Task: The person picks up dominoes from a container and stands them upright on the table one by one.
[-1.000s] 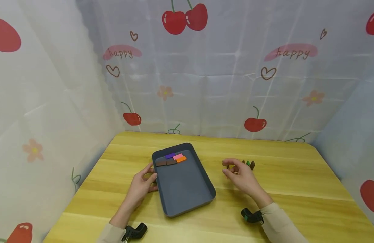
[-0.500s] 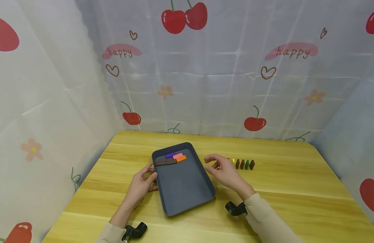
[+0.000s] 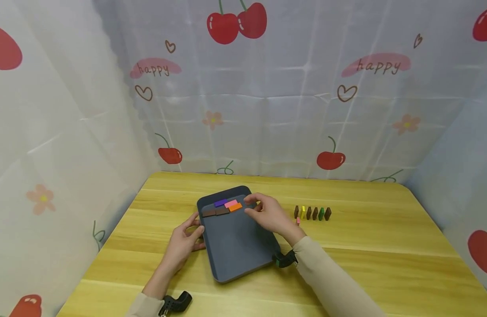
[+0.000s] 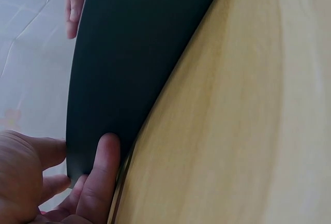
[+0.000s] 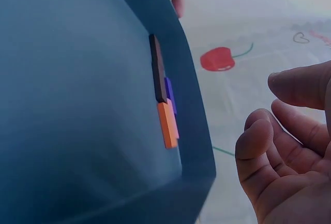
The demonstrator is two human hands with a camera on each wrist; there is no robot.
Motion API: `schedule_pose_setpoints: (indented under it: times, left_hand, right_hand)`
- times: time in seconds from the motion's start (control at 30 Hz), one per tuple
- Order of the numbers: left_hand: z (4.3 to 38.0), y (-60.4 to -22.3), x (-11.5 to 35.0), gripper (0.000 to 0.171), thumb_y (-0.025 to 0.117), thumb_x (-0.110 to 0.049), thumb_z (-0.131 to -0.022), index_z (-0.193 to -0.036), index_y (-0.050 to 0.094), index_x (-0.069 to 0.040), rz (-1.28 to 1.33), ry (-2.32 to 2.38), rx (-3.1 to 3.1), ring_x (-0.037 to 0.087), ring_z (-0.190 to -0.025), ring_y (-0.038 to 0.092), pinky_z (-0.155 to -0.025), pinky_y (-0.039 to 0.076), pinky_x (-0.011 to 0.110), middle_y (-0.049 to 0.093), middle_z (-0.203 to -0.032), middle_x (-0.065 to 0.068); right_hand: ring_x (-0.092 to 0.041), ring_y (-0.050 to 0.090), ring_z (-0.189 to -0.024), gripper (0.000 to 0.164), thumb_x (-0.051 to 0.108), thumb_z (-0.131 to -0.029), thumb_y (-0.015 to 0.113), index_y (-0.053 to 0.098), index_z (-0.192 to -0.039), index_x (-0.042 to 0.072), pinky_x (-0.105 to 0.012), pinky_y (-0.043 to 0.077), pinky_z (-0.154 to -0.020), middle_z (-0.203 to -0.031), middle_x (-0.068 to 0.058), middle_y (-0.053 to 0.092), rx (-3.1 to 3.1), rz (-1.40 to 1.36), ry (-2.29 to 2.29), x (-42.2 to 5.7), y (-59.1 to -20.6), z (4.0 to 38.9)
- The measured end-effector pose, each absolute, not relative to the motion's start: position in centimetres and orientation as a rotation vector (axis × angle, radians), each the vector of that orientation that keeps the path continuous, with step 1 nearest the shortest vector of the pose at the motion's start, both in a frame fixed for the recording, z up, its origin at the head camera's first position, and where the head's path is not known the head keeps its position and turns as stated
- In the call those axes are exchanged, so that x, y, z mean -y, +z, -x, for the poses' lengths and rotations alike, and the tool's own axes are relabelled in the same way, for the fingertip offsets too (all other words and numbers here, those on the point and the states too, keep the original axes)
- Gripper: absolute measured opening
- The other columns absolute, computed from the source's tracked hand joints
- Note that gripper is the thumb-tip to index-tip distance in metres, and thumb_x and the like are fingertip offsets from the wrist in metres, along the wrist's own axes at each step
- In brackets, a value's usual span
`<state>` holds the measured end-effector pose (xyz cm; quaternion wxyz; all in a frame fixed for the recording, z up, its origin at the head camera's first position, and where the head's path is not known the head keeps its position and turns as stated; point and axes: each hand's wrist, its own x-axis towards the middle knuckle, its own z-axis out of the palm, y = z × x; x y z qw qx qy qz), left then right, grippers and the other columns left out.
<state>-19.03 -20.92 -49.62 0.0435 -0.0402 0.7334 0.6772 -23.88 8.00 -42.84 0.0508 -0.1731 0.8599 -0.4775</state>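
Grey tray [image 3: 235, 248] needs steadying: we rest the left hand [image 3: 182, 240], fingers relaxed, against its side. Our right grip [image 3: 269, 214], parted, holding nothing visible, should not brush the blocks [image 3: 222, 211] at the tray's far end.

Hands [image 3: 269, 215] bare; beige sleeves [image 3: 334, 273]; black wrist cameras [image 3: 177, 303].

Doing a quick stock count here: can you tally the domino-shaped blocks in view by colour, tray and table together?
Brown blocks: 6 (2 in the tray, 4 on the table)
Pink blocks: 2 (one partly hidden)
Purple block: 1
Orange block: 1
Yellow block: 1
Green block: 1
Total in view: 12
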Motion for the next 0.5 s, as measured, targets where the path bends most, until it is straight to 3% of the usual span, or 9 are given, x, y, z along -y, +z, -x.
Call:
schedule_pose_setpoints:
  times: [0.13, 0.5]
  left_hand:
    - [19.2, -49.6, 20.9, 0.06, 0.06, -0.013, -0.105, -0.161, 0.038, -0.016, 0.114, 2.071, -2.24, 0.036, -0.118, 0.066, -0.077, 0.067, 0.039, 0.045, -0.144, 0.02]
    - [18.9, -49.7, 20.9, 0.06, 0.059, -0.01, -0.105, -0.161, 0.037, -0.014, 0.095, 2.086, -2.251, 0.031, -0.109, 0.068, -0.076, 0.067, 0.041, 0.045, -0.141, 0.021]
  right_hand:
    - [-0.019, 0.065, -0.09, 0.029, 0.022, -0.1, 0.071, 0.068, -0.128, 0.017, -0.031, 0.056, -0.069, -0.13, -0.011, 0.068, -2.595, 0.556, -1.439, -7.0, -42.9, 24.4]
    - [-0.02, 0.063, -0.092, 0.033, 0.02, -0.1, 0.069, 0.066, -0.131, 0.009, -0.032, 0.057, -0.073, -0.129, -0.012, 0.067, -2.556, 0.558, -1.378, -4.6, -43.5, 26.3]
